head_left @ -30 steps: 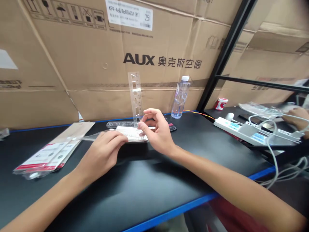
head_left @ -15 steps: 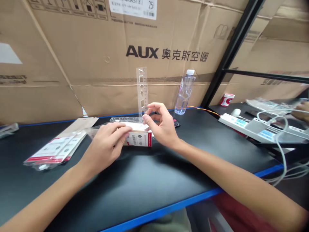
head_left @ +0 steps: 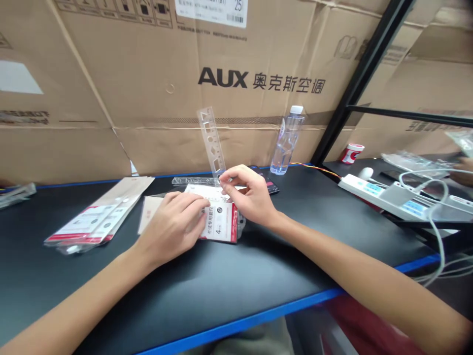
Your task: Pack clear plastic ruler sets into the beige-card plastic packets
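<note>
Head view, nearest first. I take the packet (head_left: 219, 223) as the reference: a clear plastic sleeve holding a printed card with a red edge, lying flat and face up on the black table (head_left: 92, 301), between the two hands. The left hand (head_left: 172, 232) rests palm down on the packet's left part, its fingers (head_left: 192, 209) gently curved; I cannot confirm a firm grip. The right hand (head_left: 249, 195) sits just beyond the packet, its thumb and fingertips (head_left: 225, 177) drawn close together; I cannot tell whether they pinch anything. A white slip (head_left: 205, 193) lies at the packet's far edge, and a tan card (head_left: 150, 214) extends from its left side, under the left hand. Just beyond the packet lie a flat clear ruler (head_left: 194, 181) and a tilted clear stencil ruler (head_left: 211, 140), the latter's foot by the right fingertips. Left of the packet lies a stack of sleeved cards (head_left: 98, 212). To its right I see a phone (head_left: 269, 185), a part-filled water bottle (head_left: 286, 143), a power strip (head_left: 373, 191) and a cup (head_left: 352, 153). Farther right, a separate hand (head_left: 463, 173) shows; I cannot tell whether it is a co-worker's or a reflection. Behind the packet stands an AUX carton (head_left: 258, 79).
</note>
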`<action>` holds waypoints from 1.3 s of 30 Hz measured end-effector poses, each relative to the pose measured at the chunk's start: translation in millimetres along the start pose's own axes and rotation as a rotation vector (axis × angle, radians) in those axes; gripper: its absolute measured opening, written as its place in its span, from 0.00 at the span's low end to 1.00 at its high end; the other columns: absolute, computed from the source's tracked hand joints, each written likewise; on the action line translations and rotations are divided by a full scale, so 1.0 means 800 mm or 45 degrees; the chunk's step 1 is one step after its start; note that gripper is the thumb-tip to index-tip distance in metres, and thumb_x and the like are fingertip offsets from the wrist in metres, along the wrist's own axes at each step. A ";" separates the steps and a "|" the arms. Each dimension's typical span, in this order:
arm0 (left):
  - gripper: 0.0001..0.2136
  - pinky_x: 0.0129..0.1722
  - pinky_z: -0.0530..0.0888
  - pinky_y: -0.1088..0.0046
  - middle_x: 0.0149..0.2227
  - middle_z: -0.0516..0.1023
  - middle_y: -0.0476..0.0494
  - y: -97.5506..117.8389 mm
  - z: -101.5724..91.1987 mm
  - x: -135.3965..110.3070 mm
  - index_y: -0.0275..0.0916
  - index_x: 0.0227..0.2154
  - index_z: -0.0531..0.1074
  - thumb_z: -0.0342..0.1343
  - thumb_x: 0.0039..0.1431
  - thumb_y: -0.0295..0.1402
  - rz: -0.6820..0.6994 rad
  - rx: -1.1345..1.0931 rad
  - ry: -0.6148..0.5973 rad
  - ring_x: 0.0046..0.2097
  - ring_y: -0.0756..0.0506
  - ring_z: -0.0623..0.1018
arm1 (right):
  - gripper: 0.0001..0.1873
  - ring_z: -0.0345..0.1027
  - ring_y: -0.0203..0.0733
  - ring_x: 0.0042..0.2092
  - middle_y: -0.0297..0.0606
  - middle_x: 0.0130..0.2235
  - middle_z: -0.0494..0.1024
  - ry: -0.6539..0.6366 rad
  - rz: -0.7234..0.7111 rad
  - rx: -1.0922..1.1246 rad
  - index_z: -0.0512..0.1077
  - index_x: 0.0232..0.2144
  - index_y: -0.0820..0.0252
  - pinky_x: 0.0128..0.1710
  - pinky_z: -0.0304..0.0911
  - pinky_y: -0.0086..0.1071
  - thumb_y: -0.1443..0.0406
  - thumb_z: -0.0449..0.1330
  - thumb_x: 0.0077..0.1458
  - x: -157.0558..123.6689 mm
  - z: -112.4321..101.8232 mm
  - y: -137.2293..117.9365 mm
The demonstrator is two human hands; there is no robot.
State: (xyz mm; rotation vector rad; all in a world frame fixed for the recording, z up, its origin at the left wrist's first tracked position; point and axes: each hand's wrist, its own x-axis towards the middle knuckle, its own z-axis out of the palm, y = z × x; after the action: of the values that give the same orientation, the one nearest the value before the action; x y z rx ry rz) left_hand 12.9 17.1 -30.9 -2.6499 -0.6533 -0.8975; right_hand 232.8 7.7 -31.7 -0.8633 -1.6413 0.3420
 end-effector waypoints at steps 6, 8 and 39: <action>0.17 0.52 0.66 0.59 0.52 0.75 0.38 0.001 0.000 0.001 0.40 0.52 0.67 0.56 0.61 0.37 -0.066 -0.110 -0.138 0.53 0.37 0.73 | 0.05 0.74 0.39 0.39 0.38 0.42 0.76 -0.017 0.076 0.063 0.73 0.38 0.58 0.32 0.72 0.30 0.65 0.60 0.59 -0.001 0.004 0.004; 0.16 0.52 0.66 0.59 0.52 0.74 0.38 0.000 0.000 0.001 0.40 0.50 0.67 0.57 0.61 0.37 -0.088 -0.123 -0.145 0.54 0.37 0.73 | 0.05 0.74 0.39 0.39 0.38 0.41 0.77 -0.021 0.112 0.084 0.73 0.37 0.59 0.32 0.73 0.31 0.64 0.61 0.58 -0.001 0.005 0.003; 0.41 0.44 0.76 0.62 0.61 0.63 0.37 -0.025 -0.042 0.009 0.46 0.65 0.50 0.66 0.51 0.31 -0.434 -0.034 0.598 0.50 0.41 0.75 | 0.08 0.72 0.43 0.47 0.44 0.45 0.77 -0.429 -0.354 -0.181 0.75 0.42 0.57 0.48 0.70 0.38 0.68 0.56 0.64 0.000 -0.003 -0.003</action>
State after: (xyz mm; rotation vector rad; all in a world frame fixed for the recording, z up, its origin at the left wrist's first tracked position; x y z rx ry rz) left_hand -9.1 23.9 1.8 -2.2487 -0.9793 -1.5631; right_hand 234.2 6.0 -29.6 -0.6937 -2.0915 0.1837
